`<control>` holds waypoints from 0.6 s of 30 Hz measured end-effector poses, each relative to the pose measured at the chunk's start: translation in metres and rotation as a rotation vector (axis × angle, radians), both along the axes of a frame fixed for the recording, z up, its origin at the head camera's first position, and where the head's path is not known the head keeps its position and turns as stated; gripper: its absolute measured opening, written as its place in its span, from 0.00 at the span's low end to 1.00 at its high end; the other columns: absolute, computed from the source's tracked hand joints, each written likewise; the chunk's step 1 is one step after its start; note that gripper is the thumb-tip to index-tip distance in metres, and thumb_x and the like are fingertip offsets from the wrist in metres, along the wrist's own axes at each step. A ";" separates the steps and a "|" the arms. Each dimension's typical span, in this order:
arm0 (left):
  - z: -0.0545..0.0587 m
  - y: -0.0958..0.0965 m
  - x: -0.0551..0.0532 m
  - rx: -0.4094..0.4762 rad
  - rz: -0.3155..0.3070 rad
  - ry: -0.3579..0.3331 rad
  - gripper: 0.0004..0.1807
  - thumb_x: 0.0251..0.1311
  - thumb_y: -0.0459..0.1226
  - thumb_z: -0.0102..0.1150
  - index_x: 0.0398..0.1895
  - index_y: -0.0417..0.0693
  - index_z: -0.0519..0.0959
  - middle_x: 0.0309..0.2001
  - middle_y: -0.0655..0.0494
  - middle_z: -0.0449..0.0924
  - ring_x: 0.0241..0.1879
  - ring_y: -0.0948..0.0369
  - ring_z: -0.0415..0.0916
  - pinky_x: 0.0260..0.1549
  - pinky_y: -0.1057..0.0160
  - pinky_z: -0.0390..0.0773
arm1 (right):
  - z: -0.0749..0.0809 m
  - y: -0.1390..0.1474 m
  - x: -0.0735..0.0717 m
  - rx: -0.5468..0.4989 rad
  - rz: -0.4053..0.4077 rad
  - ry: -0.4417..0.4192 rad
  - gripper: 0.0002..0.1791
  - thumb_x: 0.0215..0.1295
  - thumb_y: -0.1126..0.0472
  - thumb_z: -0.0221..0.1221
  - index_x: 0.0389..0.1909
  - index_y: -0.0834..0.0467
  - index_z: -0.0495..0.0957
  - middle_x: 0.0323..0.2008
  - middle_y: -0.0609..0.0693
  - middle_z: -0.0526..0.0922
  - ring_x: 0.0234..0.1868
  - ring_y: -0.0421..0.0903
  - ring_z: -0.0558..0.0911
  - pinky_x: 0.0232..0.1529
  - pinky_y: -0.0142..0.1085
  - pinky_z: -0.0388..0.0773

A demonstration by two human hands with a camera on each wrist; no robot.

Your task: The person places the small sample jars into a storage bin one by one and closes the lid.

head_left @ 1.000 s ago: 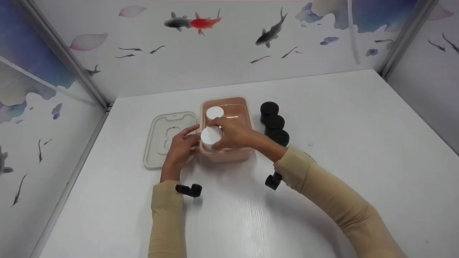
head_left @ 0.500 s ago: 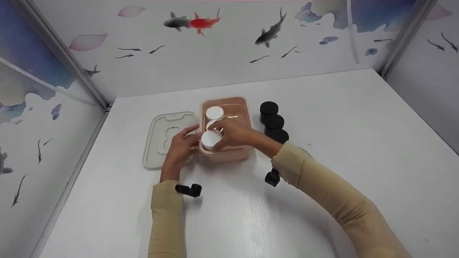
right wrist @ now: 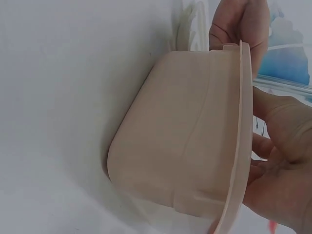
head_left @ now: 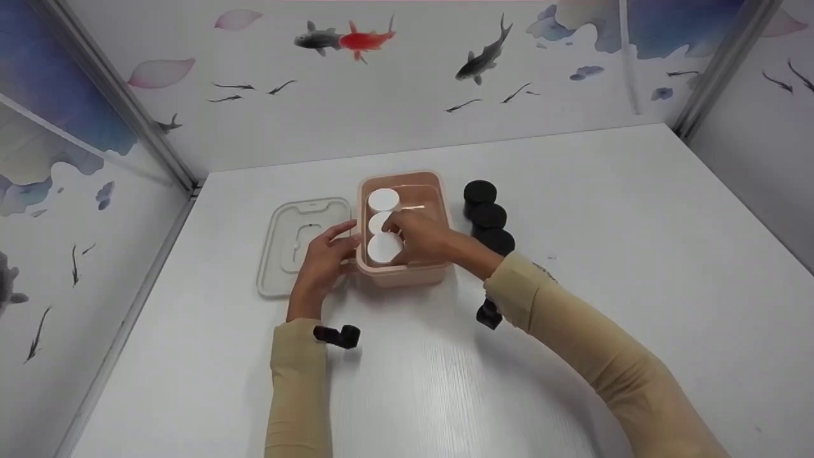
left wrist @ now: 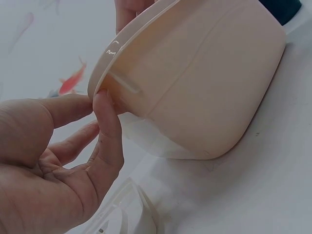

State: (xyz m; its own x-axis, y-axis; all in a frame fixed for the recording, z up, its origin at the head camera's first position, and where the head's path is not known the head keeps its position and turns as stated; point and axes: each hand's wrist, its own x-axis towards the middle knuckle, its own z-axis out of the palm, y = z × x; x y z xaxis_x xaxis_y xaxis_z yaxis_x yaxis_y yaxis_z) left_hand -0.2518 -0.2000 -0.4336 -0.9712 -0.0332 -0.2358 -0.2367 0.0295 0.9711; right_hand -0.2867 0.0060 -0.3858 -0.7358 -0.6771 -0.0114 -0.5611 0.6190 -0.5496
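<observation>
A pink plastic box (head_left: 407, 280) stands uncovered on the table. Three white cylindrical jars line its left side: a far jar (head_left: 383, 200), a middle jar (head_left: 379, 223) and a near jar (head_left: 385, 247). My right hand (head_left: 423, 238) reaches into the box, thumb and fingers around the near jar; in the right wrist view the box wall (right wrist: 180, 122) hides the fingertips. My left hand (head_left: 324, 257) pinches the box's left rim, thumb and finger on either side of it in the left wrist view (left wrist: 105, 97).
A pale translucent lid (head_left: 270, 267) lies flat left of the box, partly behind the left hand. To the right, three black round jars (head_left: 488, 216) stand in a row beside my right forearm. Patterned panels (head_left: 407, 95) wall in the white table (head_left: 407, 394).
The near jar has gone down into the box's front left corner and slightly right, with my right hand. The middle jar shows more now. My left hand stays at the rim.
</observation>
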 end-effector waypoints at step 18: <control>0.000 0.000 -0.003 -0.017 0.004 -0.014 0.25 0.71 0.40 0.57 0.70 0.55 0.70 0.60 0.45 0.80 0.49 0.58 0.83 0.40 0.64 0.84 | -0.013 0.001 -0.001 0.004 -0.034 0.046 0.30 0.53 0.60 0.75 0.55 0.66 0.76 0.51 0.62 0.82 0.53 0.55 0.78 0.55 0.44 0.77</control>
State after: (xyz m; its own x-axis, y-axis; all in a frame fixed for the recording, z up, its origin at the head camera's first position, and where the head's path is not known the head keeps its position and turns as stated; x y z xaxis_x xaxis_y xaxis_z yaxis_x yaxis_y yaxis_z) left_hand -0.2544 -0.2000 -0.4331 -0.9676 -0.0418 -0.2490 -0.2507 0.0452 0.9670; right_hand -0.2872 0.0074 -0.3983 -0.7581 -0.6519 0.0200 -0.5643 0.6402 -0.5212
